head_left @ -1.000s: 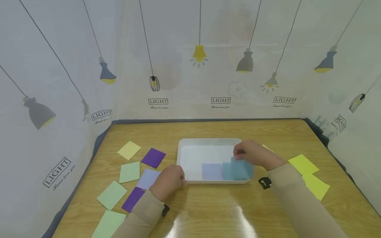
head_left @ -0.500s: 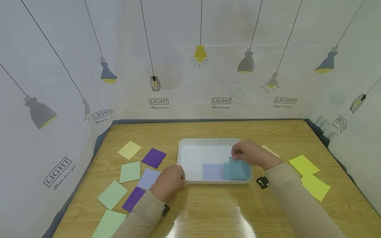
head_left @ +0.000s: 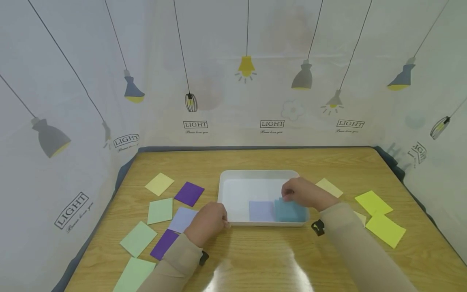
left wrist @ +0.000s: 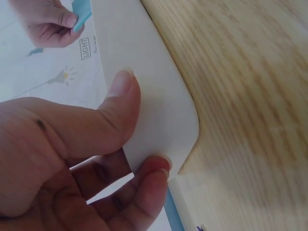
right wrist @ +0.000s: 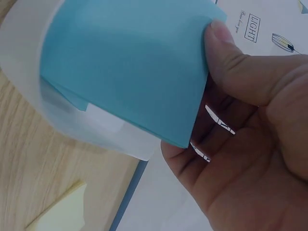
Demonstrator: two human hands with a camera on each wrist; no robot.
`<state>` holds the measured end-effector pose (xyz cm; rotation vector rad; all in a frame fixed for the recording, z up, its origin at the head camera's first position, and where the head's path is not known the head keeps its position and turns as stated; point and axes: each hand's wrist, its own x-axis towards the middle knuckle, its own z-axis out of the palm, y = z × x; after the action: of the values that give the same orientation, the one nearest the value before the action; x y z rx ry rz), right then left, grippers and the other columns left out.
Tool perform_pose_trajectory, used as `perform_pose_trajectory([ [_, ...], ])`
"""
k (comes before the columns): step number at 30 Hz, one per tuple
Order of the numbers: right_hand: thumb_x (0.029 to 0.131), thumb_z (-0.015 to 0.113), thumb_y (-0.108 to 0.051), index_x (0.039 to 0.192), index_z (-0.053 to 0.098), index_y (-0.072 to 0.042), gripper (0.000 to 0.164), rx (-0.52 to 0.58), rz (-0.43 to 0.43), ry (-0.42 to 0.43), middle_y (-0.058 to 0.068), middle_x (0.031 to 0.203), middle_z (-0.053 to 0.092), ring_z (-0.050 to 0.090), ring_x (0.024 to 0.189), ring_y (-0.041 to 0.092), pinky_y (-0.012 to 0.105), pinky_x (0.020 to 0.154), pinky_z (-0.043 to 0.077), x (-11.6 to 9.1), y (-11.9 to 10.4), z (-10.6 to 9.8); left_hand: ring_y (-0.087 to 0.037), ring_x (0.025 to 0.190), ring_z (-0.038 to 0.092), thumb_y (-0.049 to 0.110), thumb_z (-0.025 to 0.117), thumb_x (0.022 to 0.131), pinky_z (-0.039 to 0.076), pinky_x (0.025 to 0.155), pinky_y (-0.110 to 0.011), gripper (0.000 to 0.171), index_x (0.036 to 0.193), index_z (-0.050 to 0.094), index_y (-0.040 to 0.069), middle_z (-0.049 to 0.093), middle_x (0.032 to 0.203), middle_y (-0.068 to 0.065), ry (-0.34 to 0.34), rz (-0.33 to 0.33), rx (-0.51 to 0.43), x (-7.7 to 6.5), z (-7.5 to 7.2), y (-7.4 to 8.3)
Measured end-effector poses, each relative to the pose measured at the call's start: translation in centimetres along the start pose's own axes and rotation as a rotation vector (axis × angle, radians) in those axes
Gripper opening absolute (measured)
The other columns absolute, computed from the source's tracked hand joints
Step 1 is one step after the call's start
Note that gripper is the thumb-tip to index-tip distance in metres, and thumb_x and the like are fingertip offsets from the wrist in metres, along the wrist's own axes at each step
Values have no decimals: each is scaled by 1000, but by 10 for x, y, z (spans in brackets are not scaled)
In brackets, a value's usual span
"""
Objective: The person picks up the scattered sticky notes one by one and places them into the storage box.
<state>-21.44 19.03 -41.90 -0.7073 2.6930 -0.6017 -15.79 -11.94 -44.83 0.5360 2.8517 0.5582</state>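
A white tray (head_left: pixel 233 175) stands on the wooden table. My left hand (head_left: pixel 208 223) grips its front left corner; in the left wrist view the thumb lies against the tray's wall (left wrist: pixel 149 96), with a finger bent at the corner. My right hand (head_left: pixel 304 193) pinches the edge of a teal sticky note (head_left: pixel 291 211) low over the tray's front right corner. Another teal piece shows partly beneath it in the right wrist view, where the held note (right wrist: pixel 130 62) hides most of it. To its left, a lavender sticky note (head_left: pixel 261 211) lies flat in the tray.
Left of the tray lie several loose notes: pale yellow (head_left: pixel 159 184), dark purple (head_left: pixel 189 194), light green (head_left: pixel 160 211) and lavender (head_left: pixel 182 219). On the right are pale yellow (head_left: pixel 329 187) and bright yellow notes (head_left: pixel 385 230). A lamp-printed cloth (head_left: pixel 233 93) surrounds the table.
My right hand has moved left and down with the teal note, which now covers more of the teal piece in the tray. The left hand stays at the tray's corner.
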Motion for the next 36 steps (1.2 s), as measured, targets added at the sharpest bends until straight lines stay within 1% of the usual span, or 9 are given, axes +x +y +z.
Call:
perform_pose_trajectory([
  [6, 94, 68, -8, 80, 67, -12, 15, 5, 9, -5, -4, 78, 62, 52, 74, 12, 29, 70, 46, 4, 3, 6, -13, 73, 61, 15, 81, 83, 54, 70, -31, 17, 69, 74, 9, 71, 79, -1, -2, 1, 0, 0, -1, -1],
  [11, 94, 67, -7, 80, 66, -12, 16, 3, 8, 19, -3, 78, 62, 52, 74, 13, 31, 70, 47, 3, 3, 8, -11, 71, 60, 13, 81, 82, 53, 68, -30, 18, 67, 73, 9, 72, 79, -1, -2, 12, -9, 0, -1, -1],
  [16, 94, 67, -5, 81, 67, -11, 14, 3, -2, 49, -1, 84, 66, 54, 81, 15, 37, 79, 51, 4, 3, 11, -11, 71, 59, 13, 81, 82, 53, 67, -30, 19, 66, 73, 9, 72, 79, -1, -5, 12, -25, 0, 1, -2],
  [20, 93, 67, -3, 84, 69, -9, 11, 3, -19, 62, 2, 90, 70, 60, 88, 18, 43, 85, 53, 6, 6, 15, -12, 72, 60, 13, 81, 83, 53, 67, -30, 17, 67, 74, 9, 72, 80, -1, -11, 5, -32, 0, 1, -3],
  [25, 93, 65, -1, 91, 73, -7, 10, -30, -18, 71, 6, 97, 74, 65, 94, 22, 45, 88, 55, 8, 8, 18, -12, 73, 61, 14, 81, 83, 54, 68, -30, 15, 69, 75, 9, 73, 82, -1, -12, -6, -26, 0, 0, -2],
  [27, 94, 64, 0, 94, 74, -6, 12, -45, -16, 70, 8, 100, 75, 67, 96, 24, 45, 89, 55, 9, 8, 18, -12, 73, 61, 14, 81, 83, 53, 68, -30, 15, 69, 75, 9, 73, 82, -1, -14, -9, -25, 1, 0, -2],
  [34, 96, 60, -2, 101, 76, -6, 16, -52, 44, 32, 9, 107, 75, 67, 102, 25, 46, 93, 55, 9, 5, 16, -12, 73, 60, 14, 81, 83, 54, 68, -30, 15, 70, 75, 9, 73, 83, -1, -21, -16, -21, 0, 0, -1],
  [36, 97, 60, -2, 101, 76, -5, 16, -61, 40, 24, 10, 107, 75, 67, 102, 25, 46, 92, 55, 9, 4, 15, -12, 73, 60, 14, 81, 83, 53, 68, -30, 16, 69, 75, 9, 72, 83, -1, -21, -17, -20, 0, 0, -1],
])
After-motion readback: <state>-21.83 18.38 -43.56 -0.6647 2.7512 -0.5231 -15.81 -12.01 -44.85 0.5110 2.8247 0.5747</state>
